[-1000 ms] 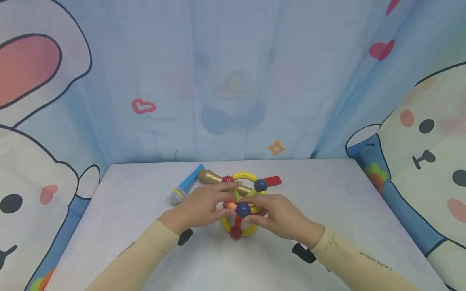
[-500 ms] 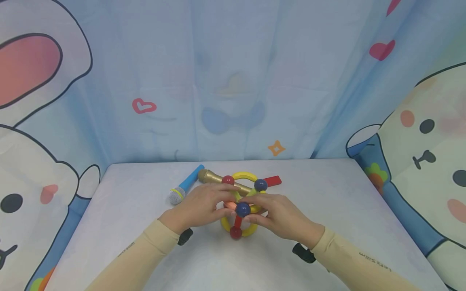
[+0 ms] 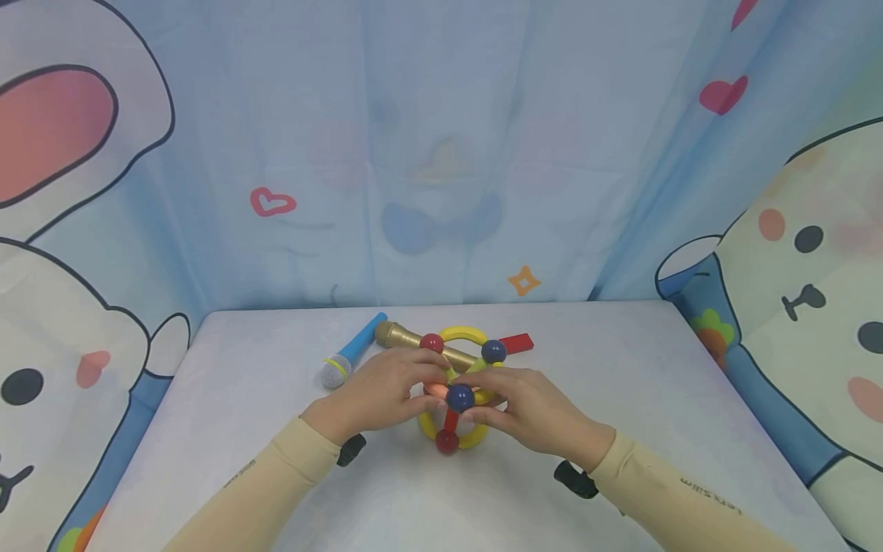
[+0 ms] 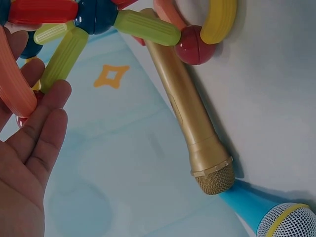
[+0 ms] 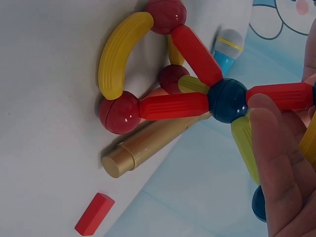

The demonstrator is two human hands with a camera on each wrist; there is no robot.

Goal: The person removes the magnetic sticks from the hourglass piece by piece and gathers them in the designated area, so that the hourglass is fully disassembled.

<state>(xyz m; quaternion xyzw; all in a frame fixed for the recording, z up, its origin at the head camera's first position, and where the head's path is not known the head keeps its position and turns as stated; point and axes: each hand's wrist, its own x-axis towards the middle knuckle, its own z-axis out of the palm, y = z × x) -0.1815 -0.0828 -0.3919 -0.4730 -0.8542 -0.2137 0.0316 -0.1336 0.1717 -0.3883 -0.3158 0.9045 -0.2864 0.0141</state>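
Both hands on a toy frame of coloured plastic rods, curved pieces and balls (image 3: 457, 391), standing at the middle of the pale table (image 3: 621, 368). Left hand (image 3: 375, 391) against the frame's left side, fingers fairly straight and resting on an orange curved piece (image 4: 12, 86) and a pale green rod (image 4: 61, 59); no closed grip to be seen. Right hand (image 3: 531, 410) on the frame's right side, fingers curled round its rods, fingertips beside a dark blue ball (image 5: 227, 100) joining red rods (image 5: 173, 106) and a yellow-green one. Yellow arc (image 5: 118, 52) between two dark red balls on the far side. Just behind the frame, touching it, a gold plastic toy microphone (image 4: 190, 121) lying flat; head to head with it, a blue toy microphone with grey mesh head (image 3: 350, 359). Small loose red block (image 5: 95, 213) on the table near the gold handle's end. Cartoon-printed blue cloth (image 3: 441, 153) behind.
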